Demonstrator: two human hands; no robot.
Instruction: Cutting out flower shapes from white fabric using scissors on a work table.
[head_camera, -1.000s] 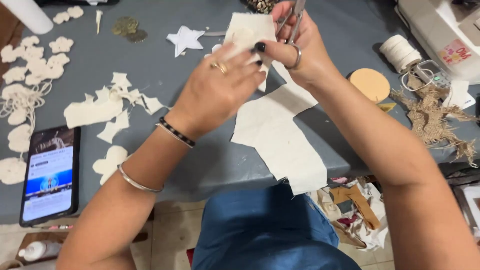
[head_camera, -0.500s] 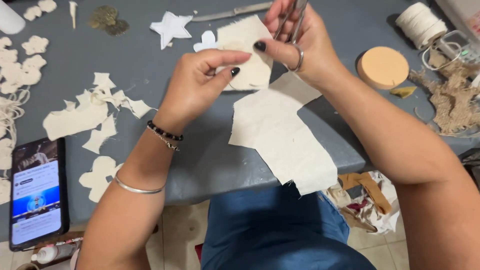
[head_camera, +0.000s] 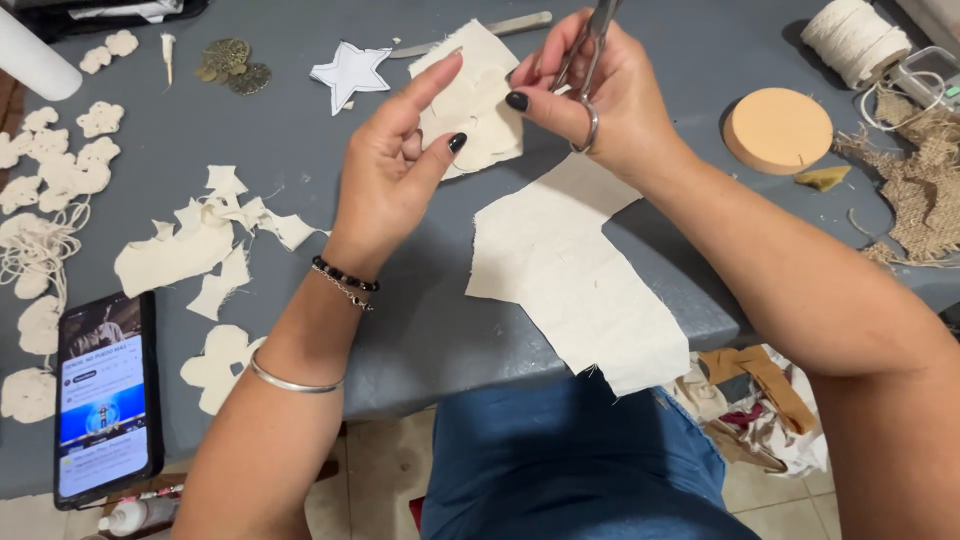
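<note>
Leftmost, a phone (head_camera: 105, 400) lies on the grey worktop (head_camera: 300, 130) among cream fabric scraps (head_camera: 175, 255). Above it, the left hand (head_camera: 395, 170) has its grip pinched on a cream fabric piece (head_camera: 475, 95); the right hand (head_camera: 610, 100) is closed around scissors (head_camera: 590, 45) beside it.

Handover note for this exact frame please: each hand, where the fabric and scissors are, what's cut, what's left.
Left hand: pinches the small cream fabric piece above the grey table.
Right hand: fingers through the scissors, blades out of frame at the top edge.
Large fabric sheet lies at the table's front edge, hanging over it.
Done: cut flower shapes at far left, offcuts beside them.
Left: the small piece is uncut as far as I can tell; the large sheet is mostly whole.
</note>
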